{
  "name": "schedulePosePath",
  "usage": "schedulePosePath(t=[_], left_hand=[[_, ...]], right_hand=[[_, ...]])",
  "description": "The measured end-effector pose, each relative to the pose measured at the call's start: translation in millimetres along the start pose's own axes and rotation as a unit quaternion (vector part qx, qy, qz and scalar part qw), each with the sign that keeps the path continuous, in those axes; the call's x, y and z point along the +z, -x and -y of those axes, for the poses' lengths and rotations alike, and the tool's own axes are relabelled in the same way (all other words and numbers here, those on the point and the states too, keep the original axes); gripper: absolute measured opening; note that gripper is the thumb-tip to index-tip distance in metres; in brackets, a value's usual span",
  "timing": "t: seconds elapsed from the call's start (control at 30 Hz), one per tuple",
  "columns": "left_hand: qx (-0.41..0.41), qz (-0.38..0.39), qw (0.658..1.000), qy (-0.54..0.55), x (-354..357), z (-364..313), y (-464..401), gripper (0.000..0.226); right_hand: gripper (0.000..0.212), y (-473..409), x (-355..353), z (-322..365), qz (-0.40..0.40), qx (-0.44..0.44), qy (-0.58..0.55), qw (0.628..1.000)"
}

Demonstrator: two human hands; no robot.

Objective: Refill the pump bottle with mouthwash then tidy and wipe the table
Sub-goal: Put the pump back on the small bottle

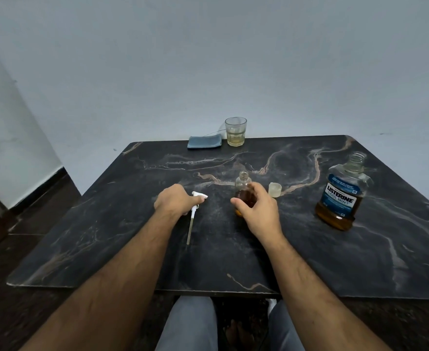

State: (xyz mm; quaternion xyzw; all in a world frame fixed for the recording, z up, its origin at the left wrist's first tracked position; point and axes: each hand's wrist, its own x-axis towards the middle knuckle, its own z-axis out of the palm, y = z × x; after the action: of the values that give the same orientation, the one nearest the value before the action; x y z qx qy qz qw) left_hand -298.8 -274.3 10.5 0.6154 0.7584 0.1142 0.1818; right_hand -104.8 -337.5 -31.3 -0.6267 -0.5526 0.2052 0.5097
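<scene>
Refill looking done, re-capping in hand: left hand [174, 200] is closing on the pump [195, 206] lying on the table [132, 249], right hand [256, 211] is cupping the open, part-filled small bottle [243, 183] at centre; next, dip tube needs threading into its neck.

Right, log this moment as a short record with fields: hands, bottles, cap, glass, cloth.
left hand: closed on the white pump head, dip tube trailing toward the person
right hand: wrapped around the small pump bottle
small pump bottle: upright, neck open, amber liquid in its lower part
mouthwash bottle: upright at the right, uncapped, amber liquid low
cap: on the table, right of the small bottle
glass: far edge, pale liquid in the bottom
cloth: blue, folded, left of the glass
</scene>
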Motion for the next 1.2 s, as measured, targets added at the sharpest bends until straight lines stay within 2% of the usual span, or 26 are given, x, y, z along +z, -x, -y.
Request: schedulePosePath(t=[0.1,0.17,0.27,0.4,0.53,0.77,0.9,1.0,1.13,1.2], left_hand=[[0.046,-0.049,0.985,0.158,-7,-9,-3,0.046],[0.097,-0.094,0.944,0.3,-15,-20,-3,0.037],[0.14,-0.103,0.873,0.456,-32,-44,1,0.027],[0.198,-0.124,0.811,0.537,-54,-79,15,0.022],[0.237,-0.133,0.779,0.565,-56,-98,25,0.014],[0.267,-0.115,0.78,0.554,-51,-109,41,0.006],[0.274,-0.102,0.805,0.515,-33,-102,44,0.005],[0.281,-0.083,0.831,0.472,-14,-92,42,0.016],[0.299,-0.035,0.857,0.418,8,-77,39,0.009],[0.3,-0.02,0.86,0.413,15,-71,38,0.005]], right_hand=[[0.051,0,0,0,0.003,-0.003,-0.002,1.0],[0.048,1,0,0,0.003,-0.009,-0.004,1.0],[0.042,2,-1,1,0.006,-0.014,-0.006,1.0],[0.04,3,-2,3,0.006,-0.016,-0.006,1.0],[0.036,4,-2,2,0.003,-0.026,-0.008,1.0],[0.036,3,-2,3,0.001,-0.034,-0.012,0.999],[0.036,4,-2,2,-0.002,-0.034,-0.014,0.999],[0.035,3,-1,2,-0.006,-0.037,-0.015,0.999],[0.035,3,-2,1,-0.003,-0.042,-0.013,0.999],[0.037,3,-2,1,-0.003,-0.047,-0.009,0.999]])
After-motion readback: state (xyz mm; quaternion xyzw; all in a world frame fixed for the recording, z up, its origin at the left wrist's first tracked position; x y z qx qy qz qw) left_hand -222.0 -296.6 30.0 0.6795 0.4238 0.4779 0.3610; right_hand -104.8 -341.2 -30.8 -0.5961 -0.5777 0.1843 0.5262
